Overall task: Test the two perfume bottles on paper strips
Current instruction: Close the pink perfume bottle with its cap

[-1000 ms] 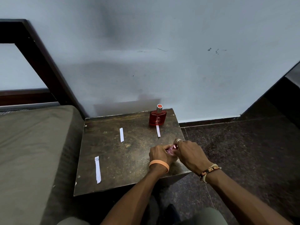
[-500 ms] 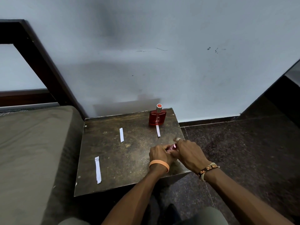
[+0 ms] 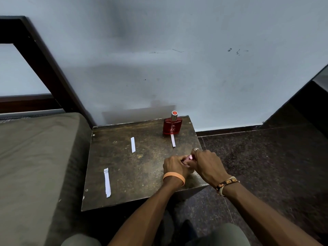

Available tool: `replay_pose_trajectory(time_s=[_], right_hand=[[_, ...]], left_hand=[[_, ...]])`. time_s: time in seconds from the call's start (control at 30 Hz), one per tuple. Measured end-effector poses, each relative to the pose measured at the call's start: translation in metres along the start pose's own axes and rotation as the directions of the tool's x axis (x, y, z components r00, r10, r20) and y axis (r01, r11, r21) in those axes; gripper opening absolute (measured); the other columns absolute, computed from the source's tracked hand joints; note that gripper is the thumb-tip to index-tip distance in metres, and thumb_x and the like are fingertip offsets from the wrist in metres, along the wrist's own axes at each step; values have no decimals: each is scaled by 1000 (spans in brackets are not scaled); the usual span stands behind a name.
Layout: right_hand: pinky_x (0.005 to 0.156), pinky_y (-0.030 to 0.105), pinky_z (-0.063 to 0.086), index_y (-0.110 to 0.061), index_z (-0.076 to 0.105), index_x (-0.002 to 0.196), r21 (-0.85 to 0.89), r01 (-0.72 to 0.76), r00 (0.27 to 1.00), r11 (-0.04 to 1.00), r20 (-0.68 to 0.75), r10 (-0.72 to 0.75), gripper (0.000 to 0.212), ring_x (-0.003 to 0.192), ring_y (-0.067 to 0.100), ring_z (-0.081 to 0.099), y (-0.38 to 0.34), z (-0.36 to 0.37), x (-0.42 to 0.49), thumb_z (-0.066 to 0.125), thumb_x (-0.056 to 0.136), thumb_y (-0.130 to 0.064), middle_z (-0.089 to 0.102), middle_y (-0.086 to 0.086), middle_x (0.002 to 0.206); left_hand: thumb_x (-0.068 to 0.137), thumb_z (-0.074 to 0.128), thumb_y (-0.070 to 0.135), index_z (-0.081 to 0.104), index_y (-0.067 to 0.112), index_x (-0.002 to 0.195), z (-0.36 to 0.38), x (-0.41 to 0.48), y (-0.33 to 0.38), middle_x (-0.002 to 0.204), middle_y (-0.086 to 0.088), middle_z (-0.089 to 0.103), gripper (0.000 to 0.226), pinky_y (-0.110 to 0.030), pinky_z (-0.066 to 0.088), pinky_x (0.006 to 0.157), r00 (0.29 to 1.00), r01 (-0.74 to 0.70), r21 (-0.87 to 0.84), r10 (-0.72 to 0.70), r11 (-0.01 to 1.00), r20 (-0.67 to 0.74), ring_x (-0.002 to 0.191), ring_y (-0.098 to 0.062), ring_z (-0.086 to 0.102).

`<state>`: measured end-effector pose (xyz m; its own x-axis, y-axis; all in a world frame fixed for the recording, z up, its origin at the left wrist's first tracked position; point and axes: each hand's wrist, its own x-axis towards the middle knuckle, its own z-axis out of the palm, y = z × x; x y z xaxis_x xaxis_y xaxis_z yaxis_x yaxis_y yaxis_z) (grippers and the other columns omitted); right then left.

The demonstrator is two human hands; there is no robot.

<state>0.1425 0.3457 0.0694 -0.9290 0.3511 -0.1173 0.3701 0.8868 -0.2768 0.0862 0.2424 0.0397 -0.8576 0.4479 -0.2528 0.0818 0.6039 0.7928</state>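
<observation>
A red perfume bottle stands upright at the far right of the small dark table, a paper strip lying just in front of it. Two more strips lie on the table, one in the far middle and one at the near left. Near the table's right edge both hands meet around a small pink perfume bottle, mostly hidden. My left hand grips its body. My right hand curls its fingers on the bottle's top end.
A grey-green mattress borders the table on the left, with a dark wooden bed frame behind it. The grey wall stands right behind the table. Dark speckled floor lies to the right.
Both hands stay together on the pink bottle with only a slight shift of the fingers. Nothing else on the table has moved.
</observation>
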Motion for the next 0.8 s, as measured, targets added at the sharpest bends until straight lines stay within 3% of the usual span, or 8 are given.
replay_pose_trajectory(time_s=[0.13,0.2,0.27,0.4,0.47,0.57,0.73,0.8], right_hand=[[78,40,54,-21,44,135,69,28,998,997,58,-32,43,90,26,66,-1,3,-2,54,97,-38,68,7,100],[75,36,54,-20,54,119,31,25,999,999,19,-26,30,86,24,65,2,3,-4,54,96,-39,68,5,95],[69,35,53,-20,57,106,3,-8,999,1000,-48,8,33,80,22,65,4,4,-3,57,92,-50,68,3,89],[76,39,53,-20,52,125,43,0,1000,999,-27,2,39,92,28,66,-2,5,-4,56,94,-43,68,6,100],[75,38,53,-21,56,114,26,-7,999,1000,-37,8,29,89,27,65,-2,3,-4,54,95,-43,69,6,99],[67,34,48,-17,57,99,-31,-52,997,998,-66,50,40,81,24,64,-3,1,-2,56,89,-57,67,4,88],[72,34,51,-19,56,108,59,-35,999,998,-28,36,27,86,23,64,-3,5,-6,55,95,-43,67,4,96],[67,34,50,-20,57,100,13,-60,996,998,-63,61,32,81,24,65,-1,4,-6,55,93,-51,67,3,88]], left_hand=[[79,70,26,73,17,105,-1,0,0,93,-10,74,27,-22,47,69,1000,-8,-15,8,1000,-16,81,-22,69],[76,73,28,73,20,105,1,0,-1,93,-8,75,31,-19,47,69,1000,-9,-18,9,1000,-14,81,-17,69],[73,74,29,73,22,105,0,0,-1,91,-7,75,33,-20,52,73,1000,-11,-13,11,1000,-7,80,-18,69],[78,68,27,72,18,106,-1,1,-1,94,-11,74,30,-23,50,73,1000,-14,-9,14,1000,-25,82,-22,69],[75,71,28,73,20,104,0,1,-1,91,-9,75,30,-21,49,70,1000,-11,-20,11,1000,-15,81,-20,70],[73,73,29,75,24,100,0,1,-1,85,-8,75,28,-24,52,69,1000,-1,-10,2,1000,6,78,-20,69],[78,68,30,74,22,103,1,2,-3,89,-9,75,27,-23,51,69,999,-28,-13,28,1000,-27,76,-20,69],[76,70,31,75,23,101,2,1,-3,87,-8,75,27,-23,50,68,999,-29,-3,29,1000,-14,76,-20,69]])
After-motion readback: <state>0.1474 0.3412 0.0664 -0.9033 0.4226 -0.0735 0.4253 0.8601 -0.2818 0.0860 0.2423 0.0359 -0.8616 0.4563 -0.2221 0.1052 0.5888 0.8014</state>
